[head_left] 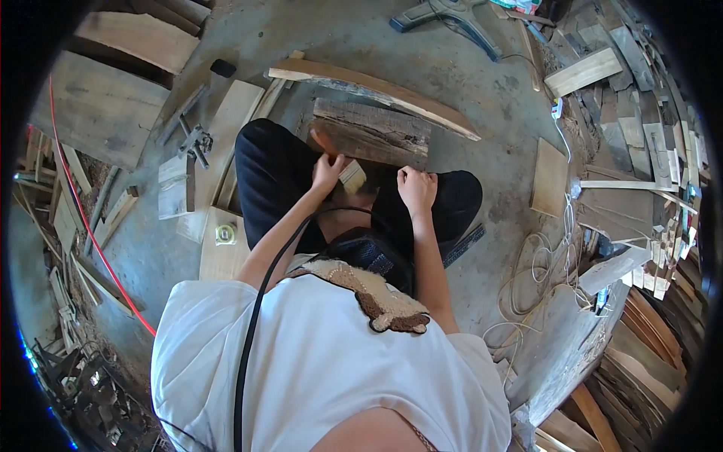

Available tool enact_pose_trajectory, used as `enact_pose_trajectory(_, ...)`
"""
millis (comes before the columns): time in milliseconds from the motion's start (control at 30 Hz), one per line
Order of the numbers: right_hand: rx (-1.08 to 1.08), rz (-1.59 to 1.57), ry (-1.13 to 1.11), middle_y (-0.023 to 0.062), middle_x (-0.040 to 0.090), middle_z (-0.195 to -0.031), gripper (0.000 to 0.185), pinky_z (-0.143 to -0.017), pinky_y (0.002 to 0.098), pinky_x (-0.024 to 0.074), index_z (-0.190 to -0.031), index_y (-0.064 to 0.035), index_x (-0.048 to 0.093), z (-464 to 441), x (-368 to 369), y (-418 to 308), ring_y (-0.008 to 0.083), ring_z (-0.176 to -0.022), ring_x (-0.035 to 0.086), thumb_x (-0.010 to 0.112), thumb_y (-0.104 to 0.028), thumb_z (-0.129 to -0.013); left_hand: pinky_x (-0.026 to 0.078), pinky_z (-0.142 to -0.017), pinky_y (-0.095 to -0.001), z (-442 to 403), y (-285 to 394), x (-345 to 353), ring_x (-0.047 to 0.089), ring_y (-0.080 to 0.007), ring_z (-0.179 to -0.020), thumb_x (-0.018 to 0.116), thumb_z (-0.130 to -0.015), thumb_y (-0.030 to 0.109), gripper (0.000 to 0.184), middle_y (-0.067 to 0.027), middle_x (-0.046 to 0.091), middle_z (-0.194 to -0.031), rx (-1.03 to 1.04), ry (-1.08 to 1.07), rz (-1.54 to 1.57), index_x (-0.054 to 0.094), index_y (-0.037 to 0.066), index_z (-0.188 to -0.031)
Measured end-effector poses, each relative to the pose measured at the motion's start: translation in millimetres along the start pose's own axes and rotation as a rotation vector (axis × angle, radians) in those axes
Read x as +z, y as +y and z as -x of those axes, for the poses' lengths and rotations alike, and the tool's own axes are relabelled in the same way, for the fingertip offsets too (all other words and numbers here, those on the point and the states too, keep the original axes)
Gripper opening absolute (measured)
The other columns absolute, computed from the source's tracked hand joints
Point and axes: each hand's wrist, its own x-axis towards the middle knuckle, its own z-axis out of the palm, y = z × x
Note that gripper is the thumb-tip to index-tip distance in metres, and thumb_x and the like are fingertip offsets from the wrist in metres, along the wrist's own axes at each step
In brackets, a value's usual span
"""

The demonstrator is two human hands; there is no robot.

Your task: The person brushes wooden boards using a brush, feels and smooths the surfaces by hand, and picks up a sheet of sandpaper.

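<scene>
- Beside the inner left thigh, the left hand [326,175] is closed around a brush [352,178], its orange-brown handle pointing forward and to the left, its pale bristles angled towards the gap between the legs.
- At the inner side of the right knee, the right hand [416,187] rests against the dark trousers [458,197], fingers bent under; whether it holds anything cannot be told.
- Just ahead of both hands, a weathered wooden block [369,128] lies crosswise, dark and cracked, near the brush handle.
- Beyond that block, a long plank [376,89] slants across the floor [504,162].
- To the person's left, a tape measure [225,234] rests on a pale board [220,260], with a metal tool [197,142] farther forward.
- Off to the right, a flat board [550,178] lies near pale cables [567,218].
- Over the white shirt [203,346], a black cable [260,297] runs towards the lap.
</scene>
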Motion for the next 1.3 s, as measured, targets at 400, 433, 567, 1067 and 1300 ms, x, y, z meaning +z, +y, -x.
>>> enact_pose_trajectory(400, -0.173, -0.123, -0.091, 0.0131, 0.064, -0.072, 0.061, -0.079, 0.0374, 0.0366, -0.089, -0.0014, 0.055, 2.4, 7.6, -16.0, 0.0278, -0.073, 0.061, 0.058, -0.06, -0.07, 0.047, -0.065, -0.0306, 8.6, 42.5, 31.6, 0.062, -0.0187, -0.072, 0.062, -0.082, 0.035, 0.043, -0.0131, 0.065, -0.078, -0.038, -0.468, 0.069, 0.062, -0.006, -0.092)
enact_pose_trajectory(433, -0.165, -0.133, -0.083, 0.0133, 0.064, -0.07, 0.061, -0.079, 0.0375, 0.0366, -0.089, -0.0009, 0.053, 2.2, 7.6, -15.0, 0.0282, -0.072, 0.061, 0.058, -0.059, -0.071, 0.047, -0.065, -0.03, 6.9, 40.9, 32.4, 0.062, -0.0182, -0.072, 0.061, -0.082, 0.036, 0.043, -0.0126, 0.065, -0.077, -0.031, -0.51, 0.106, 0.063, -0.006, -0.091)
enact_pose_trajectory(567, -0.112, -0.234, -0.091, 0.0146, 0.062, -0.066, 0.057, -0.079, 0.0373, 0.0368, -0.088, -0.0012, 0.05, -1.9, 2.7, -16.8, 0.0302, -0.068, 0.06, 0.06, -0.055, -0.073, 0.047, -0.063, -0.0288, -20.5, 51.3, 17.8, 0.062, -0.0154, -0.07, 0.06, -0.083, 0.036, 0.041, -0.0102, 0.065, -0.073, 0.055, -0.73, 0.002, 0.064, -0.004, -0.09)
enact_pose_trajectory(1067, -0.034, -0.247, -0.048, 0.012, 0.057, -0.054, 0.037, -0.07, 0.0363, 0.0387, -0.081, -0.005, 0.049, -8.4, 21.6, -10.6, 0.0272, -0.053, 0.057, 0.059, -0.041, -0.079, 0.048, -0.084, -0.0362, -208.7, 80.8, 34.8, 0.053, -0.0231, -0.108, 0.058, -0.077, 0.011, 0.036, -0.0095, 0.055, -0.113, 0.889, -0.214, -1.323, 0.05, 0.005, -0.112)
enact_pose_trajectory(1300, -0.002, -0.371, 0.039, 0.0118, 0.058, -0.059, 0.034, -0.067, 0.0373, 0.0395, -0.08, -0.0051, 0.047, -11.7, 20.2, -8.5, 0.0279, -0.056, 0.058, 0.056, -0.038, -0.082, 0.054, -0.068, -0.036, -226.8, 107.7, 48.8, 0.064, -0.0253, -0.085, 0.063, -0.074, 0.013, 0.019, -0.0104, 0.065, -0.091, 0.891, -0.544, -1.535, 0.062, 0.005, -0.092)
